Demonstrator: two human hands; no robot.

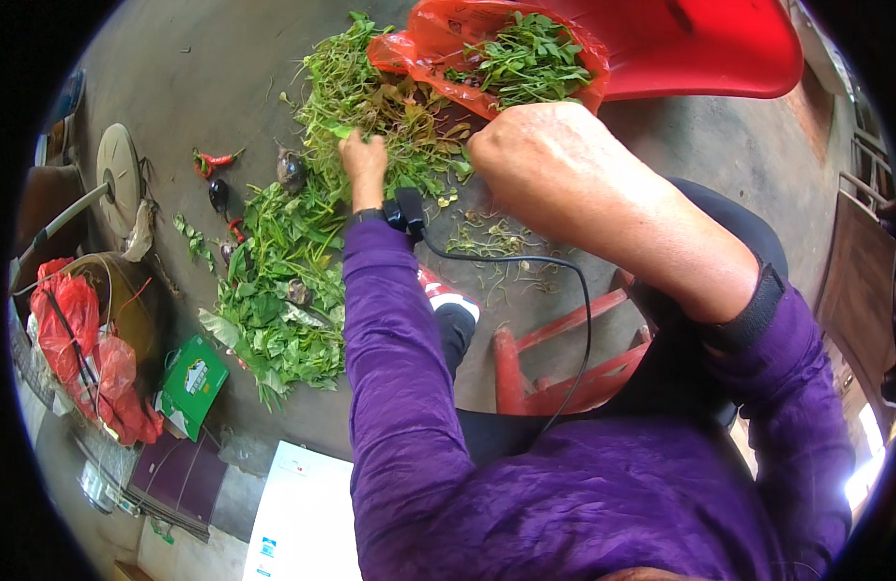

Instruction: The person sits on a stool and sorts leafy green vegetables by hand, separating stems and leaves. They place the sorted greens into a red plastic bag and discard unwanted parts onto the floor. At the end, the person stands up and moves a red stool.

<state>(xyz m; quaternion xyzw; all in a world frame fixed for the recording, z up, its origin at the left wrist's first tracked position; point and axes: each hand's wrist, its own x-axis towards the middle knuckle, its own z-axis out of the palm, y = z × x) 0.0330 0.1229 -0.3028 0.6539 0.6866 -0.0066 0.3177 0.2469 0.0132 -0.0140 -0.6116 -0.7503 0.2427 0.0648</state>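
My left hand (364, 163) is stretched out over a heap of leafy green stems (332, 94). Its thumb and a finger point into the stems near a bright green leaf; whether they pinch anything is unclear. Close below the mouth of an orange-red plastic bag (433, 43), my right hand (524, 138) is bent at the wrist, its fingers hidden behind the back of the hand. Inside the bag lies a bunch of leafy greens (539, 62). Yellowed, brownish stems (404, 109) lie between the heap and the bag. Loose stem scraps (495, 243) are scattered on the floor below my hands.
More leafy greens (274, 312) spread left of my left arm, beside dark eggplants (291, 171) and red chili peppers (217, 158). A red plastic chair (702, 51) stands beyond the bag. A red wooden stool (510, 370) is near my legs. A cable (586, 312) runs from my left wrist.
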